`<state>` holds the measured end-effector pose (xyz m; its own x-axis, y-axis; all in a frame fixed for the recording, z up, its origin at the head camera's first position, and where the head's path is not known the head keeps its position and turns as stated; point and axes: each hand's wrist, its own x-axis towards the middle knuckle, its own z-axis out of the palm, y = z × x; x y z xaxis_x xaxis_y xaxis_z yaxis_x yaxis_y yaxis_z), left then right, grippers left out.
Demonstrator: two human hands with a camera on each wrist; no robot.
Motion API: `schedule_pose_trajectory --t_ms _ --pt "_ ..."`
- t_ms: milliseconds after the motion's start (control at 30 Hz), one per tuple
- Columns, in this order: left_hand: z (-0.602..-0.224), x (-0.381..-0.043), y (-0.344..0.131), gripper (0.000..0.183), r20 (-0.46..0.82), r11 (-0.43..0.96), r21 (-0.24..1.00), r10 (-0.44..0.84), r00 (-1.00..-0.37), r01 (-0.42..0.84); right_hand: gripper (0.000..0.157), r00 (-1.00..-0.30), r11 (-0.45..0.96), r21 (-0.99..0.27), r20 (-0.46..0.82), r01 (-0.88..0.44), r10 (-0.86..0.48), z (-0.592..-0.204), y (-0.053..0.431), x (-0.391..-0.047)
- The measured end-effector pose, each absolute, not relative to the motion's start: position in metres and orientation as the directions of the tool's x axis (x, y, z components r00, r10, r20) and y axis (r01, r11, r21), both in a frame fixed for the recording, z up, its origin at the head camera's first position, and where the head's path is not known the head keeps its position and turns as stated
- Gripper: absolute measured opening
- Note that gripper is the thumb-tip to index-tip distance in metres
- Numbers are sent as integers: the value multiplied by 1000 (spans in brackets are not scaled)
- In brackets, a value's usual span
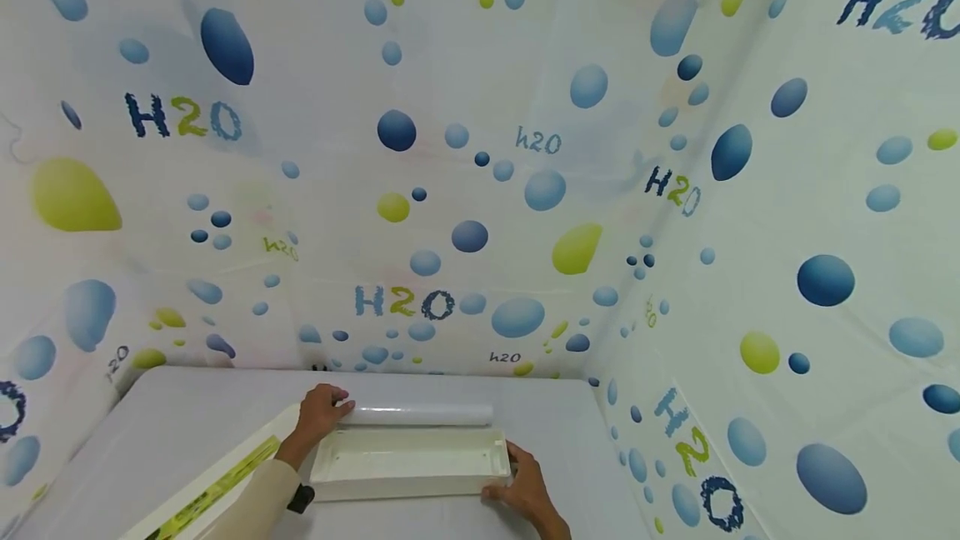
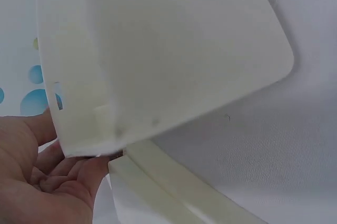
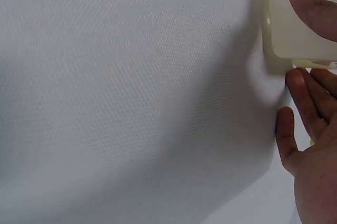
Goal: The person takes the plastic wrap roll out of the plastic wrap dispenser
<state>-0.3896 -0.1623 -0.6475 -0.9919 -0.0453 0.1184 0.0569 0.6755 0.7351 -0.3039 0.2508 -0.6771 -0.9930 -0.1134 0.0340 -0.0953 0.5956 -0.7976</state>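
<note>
A shallow, long cream plastic tray [image 1: 408, 486] lies crosswise in front of the person, its hollow side up. My right hand [image 1: 521, 482] grips its right end; in the right wrist view the thumb [image 3: 313, 11] lies over the tray corner [image 3: 303, 29], with fingers at the outer side. At the far left corner is my left hand [image 1: 321, 413], its fingertips beside a long glossy white piece [image 1: 420, 414] behind the tray. The left wrist view shows curled fingers [image 2: 68, 179] at the corner of a large cream part [image 2: 195, 50] with a small slot.
A long cream piece with a yellow-green strip [image 1: 217, 486] slants along the table's left side. A small black object [image 1: 301, 499] shows by the left sleeve. White sheets with printed drops [image 1: 468, 237] rise behind and beside the white tabletop [image 1: 555, 423].
</note>
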Motion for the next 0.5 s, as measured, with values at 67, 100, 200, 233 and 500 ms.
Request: schedule_pose_trajectory --t_ms 67,100,200,233,500 --pt "-646 -391 -162 32 113 676 735 -46 -993 52 95 -992 590 -801 38 -104 -124 -675 251 -306" --pt "-645 -392 -163 33 109 679 733 -44 -993 50 97 -991 587 -802 40 -109 -129 -675 251 -308" --pt "-641 -392 -161 37 85 692 721 -36 -996 37 101 -988 586 -800 56 -131 -143 -673 255 -308" --pt "-639 -392 -159 37 79 700 713 -35 -996 32 102 -987 588 -798 59 -136 -148 -673 258 -308" --pt "-612 -385 -155 41 194 815 577 -86 -977 43 97 -993 658 -746 34 -103 -116 -662 280 -297"
